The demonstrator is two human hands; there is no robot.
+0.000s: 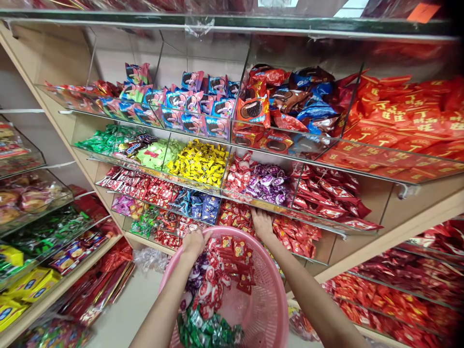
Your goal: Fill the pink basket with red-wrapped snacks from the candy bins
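A pink plastic basket (266, 333) sits low in front of me, and my left hand (194, 242) grips its far left rim. Inside are red-and-white wrapped candies (213, 285), purple wrapped candies (197, 273), green wrapped candies (203, 331) and red candy packets (237, 251). My right hand (263, 224) reaches past the basket's far right rim to a lower shelf. Its fingers are stretched out at red candy packets (235, 215); the fingertips are partly hidden there, and I see nothing held in them.
Tilted glass-fronted shelves hold yellow candies (199, 162), purple-and-white candies (270, 183), cookie packs (253, 110) and red packets (413, 116). A glass shelf edge (311, 217) runs just above my right hand. More stocked shelves stand left and right; plastic bags (152, 258) lie on the floor.
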